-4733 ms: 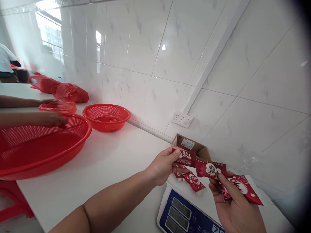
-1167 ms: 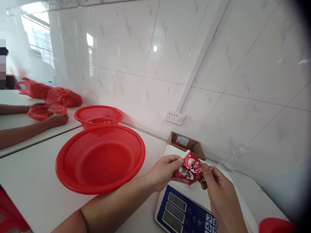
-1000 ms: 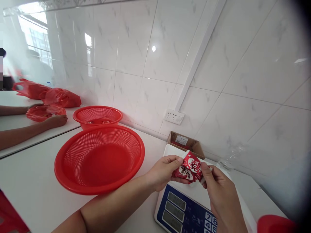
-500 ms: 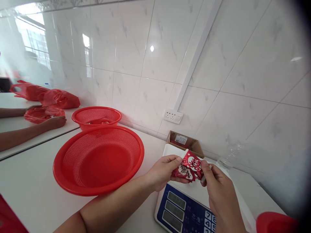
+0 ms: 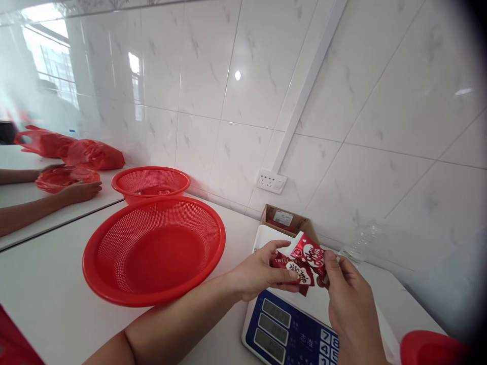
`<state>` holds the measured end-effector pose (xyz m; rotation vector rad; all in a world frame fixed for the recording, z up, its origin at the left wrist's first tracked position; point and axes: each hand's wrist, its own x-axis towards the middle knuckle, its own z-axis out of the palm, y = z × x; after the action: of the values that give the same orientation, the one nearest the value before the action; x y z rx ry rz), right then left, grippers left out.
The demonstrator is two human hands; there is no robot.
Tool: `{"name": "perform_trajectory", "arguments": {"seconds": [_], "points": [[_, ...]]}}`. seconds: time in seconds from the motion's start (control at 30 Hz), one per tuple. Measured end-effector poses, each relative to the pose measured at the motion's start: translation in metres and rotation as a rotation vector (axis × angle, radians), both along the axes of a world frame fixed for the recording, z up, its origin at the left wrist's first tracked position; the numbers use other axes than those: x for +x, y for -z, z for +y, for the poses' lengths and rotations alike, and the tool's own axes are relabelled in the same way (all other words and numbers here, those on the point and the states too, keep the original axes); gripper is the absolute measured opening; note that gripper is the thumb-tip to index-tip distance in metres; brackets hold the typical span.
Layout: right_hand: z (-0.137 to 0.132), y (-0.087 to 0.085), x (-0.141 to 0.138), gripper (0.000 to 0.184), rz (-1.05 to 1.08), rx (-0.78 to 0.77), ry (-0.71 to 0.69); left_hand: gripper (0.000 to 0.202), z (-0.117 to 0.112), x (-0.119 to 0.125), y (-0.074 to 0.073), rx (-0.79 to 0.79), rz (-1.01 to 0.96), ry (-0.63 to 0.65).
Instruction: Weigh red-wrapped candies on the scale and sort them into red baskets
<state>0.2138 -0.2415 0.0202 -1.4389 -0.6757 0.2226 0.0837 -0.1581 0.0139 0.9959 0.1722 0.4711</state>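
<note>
Over the digital weighing scale (image 5: 300,339), my left hand (image 5: 258,274) is closed on a small red candy packet (image 5: 285,262) with white and dark lettering. My right hand (image 5: 350,299) pinches a second red packet (image 5: 310,251) with a white edge, held higher and overlapping the first. Part of each packet is hidden by fingers. A large red plastic colander (image 5: 163,258) stands on the table left of my left forearm, with nothing visible in it. Behind my hands, an open cardboard box (image 5: 310,230) sits at the scale's far side.
A second red colander (image 5: 152,172) holds several small packets. At the left, another person's hands (image 5: 81,191) rest around a red plastic bag (image 5: 53,183), near other red bags (image 5: 95,154). Clear plastic (image 5: 361,243) lies by the tiled wall; a red container (image 5: 426,347) stands lower right.
The packet in my right hand has shifted slightly right, away from the left one. More of the left packet shows, and my left thumb has moved down across it.
</note>
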Motion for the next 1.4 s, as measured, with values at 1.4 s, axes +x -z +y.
{"name": "perform_trajectory", "arguments": {"seconds": [1.4], "points": [[-0.012, -0.006, -0.002, 0.042, -0.239, -0.097, 0.521, 0.058, -0.006, 0.002, -0.002, -0.089, -0.012, 0.157]]}}
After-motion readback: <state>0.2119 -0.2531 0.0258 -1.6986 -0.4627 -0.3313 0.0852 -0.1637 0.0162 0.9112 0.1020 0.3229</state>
